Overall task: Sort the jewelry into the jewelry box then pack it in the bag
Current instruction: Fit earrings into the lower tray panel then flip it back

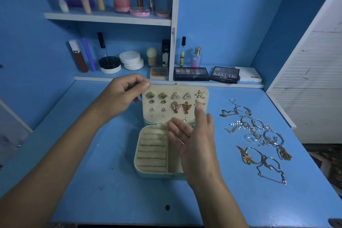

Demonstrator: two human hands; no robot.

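Jewelry box (150, 155) is sitting open in the middle of the blue table (103, 187), its lid (174, 104) standing up at the far side and facing you. Your left hand (123, 96) is gripping the lid's upper left corner, fingers curled over the top edge and thumb against the side, holding it upright. Your right hand (194, 135) is hovering over the right part of the box with the palm turned up and leftward, fingers straight and relaxed and holding nothing; the thumb tip is lying near the lid's right edge, just below a small gold earring.

Earrings (175, 102) are sitting in rows on the lid's cream panel: two green ones and two triangular ones along the top with a starfish (199, 94) at the right, smaller studs and two butterfly shapes beneath. The base is showing cream ring rolls on the left and a narrow compartment on the right, partly hidden by your right hand.

Loose jewelry (259, 135), chains, bangles and bracelets, is lying in a tangled pile on the table to the right, well apart from the box. Cosmetics are standing on the shelf (111, 18) above, and two eyeshadow palettes (207, 75) are lying behind the box.
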